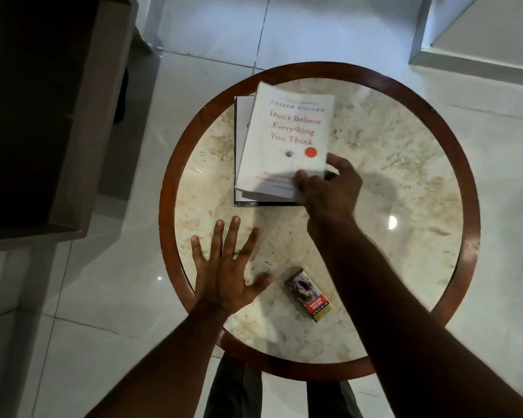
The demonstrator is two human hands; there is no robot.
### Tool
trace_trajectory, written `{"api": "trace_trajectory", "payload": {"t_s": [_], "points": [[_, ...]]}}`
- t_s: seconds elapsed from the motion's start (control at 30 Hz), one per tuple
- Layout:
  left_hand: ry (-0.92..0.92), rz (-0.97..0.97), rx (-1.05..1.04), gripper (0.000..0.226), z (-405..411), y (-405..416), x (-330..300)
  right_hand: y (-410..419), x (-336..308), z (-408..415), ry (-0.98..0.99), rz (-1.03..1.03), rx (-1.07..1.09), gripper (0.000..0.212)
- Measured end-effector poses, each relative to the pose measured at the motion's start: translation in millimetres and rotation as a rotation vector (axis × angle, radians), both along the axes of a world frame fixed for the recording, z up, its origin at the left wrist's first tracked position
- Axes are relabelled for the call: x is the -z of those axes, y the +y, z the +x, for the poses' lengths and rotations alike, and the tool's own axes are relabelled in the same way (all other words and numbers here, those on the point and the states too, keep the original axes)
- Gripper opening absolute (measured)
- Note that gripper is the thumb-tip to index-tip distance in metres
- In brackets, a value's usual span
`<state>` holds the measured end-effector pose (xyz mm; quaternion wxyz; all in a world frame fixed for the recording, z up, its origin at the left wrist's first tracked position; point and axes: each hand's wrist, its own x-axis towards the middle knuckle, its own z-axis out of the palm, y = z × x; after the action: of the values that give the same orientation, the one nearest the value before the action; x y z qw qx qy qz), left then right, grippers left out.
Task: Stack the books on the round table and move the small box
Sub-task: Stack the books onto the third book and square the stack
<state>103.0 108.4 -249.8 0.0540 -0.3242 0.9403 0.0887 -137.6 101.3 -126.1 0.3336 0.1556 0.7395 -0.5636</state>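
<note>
A white paperback with red title lettering [286, 137] is held by its near right corner in my right hand [329, 188], slightly tilted over a second book [241, 140] that lies flat on the round table [405, 176]. Only the lower book's pale left strip and dark near edge show. My left hand [224, 267] rests flat with fingers spread on the table's near left part, holding nothing. A small box [308, 297] with a picture and a red label lies just right of my left thumb, not touched by either hand.
The table has a marble-like top and a brown wooden rim [171, 176]. Dark wooden furniture [43, 116] stands to the left on the glossy white tiled floor. A pale wall base [480, 40] is at the far right. My legs show under the table's near edge.
</note>
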Motion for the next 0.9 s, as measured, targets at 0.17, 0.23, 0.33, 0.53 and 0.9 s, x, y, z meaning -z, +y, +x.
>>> {"api": "trace_trajectory", "payload": {"t_s": [0.17, 0.23, 0.33, 0.53, 0.9], "points": [[0.005, -0.018, -0.012, 0.104, 1, -3, 7, -10, 13, 16, 0.126, 0.13, -0.151, 0.042], [0.012, -0.028, -0.003, 0.105, 3, -2, 9, -10, 14, 16, 0.181, 0.179, -0.216, 0.041], [0.02, -0.005, 0.002, 0.106, 4, -1, 11, -5, 13, 13, 0.219, 0.229, -0.29, 0.048], [0.484, 0.276, -0.234, 0.084, -12, -18, -20, 17, 8, -4, 0.538, 0.393, -0.493, 0.056], [0.46, 0.939, -0.975, 0.005, -152, -152, -91, -19, 21, -73, 0.032, 0.074, -0.56, 0.017]]}}
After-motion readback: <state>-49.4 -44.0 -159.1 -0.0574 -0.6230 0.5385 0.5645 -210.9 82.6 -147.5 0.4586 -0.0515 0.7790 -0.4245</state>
